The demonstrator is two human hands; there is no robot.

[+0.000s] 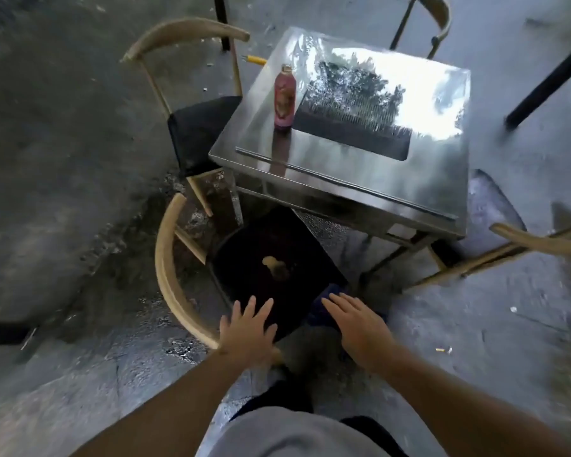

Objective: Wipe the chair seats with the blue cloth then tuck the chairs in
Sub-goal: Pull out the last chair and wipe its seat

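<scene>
Four chairs showing, one bottle (285, 95) sitting on table (360, 189). Left hand (248, 328) lying flat, fingers spread, on nearest seat (271, 258); right hand (356, 324) pressing open-palmed on blue cloth (323, 308).

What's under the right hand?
The blue cloth, lying on the near chair's dark seat. The right hand covers most of it; its full extent is hidden.

Both bare forearms reach forward and down from the bottom of the view, angling in towards each other; the left hand (246, 328) lies palm down with its fingers (249, 306) spread and straight, gripping nothing. The right hand (356, 321) is also palm down and flat; its fingers (338, 303) are extended and close together, pointing up and left, closed on nothing.
</scene>
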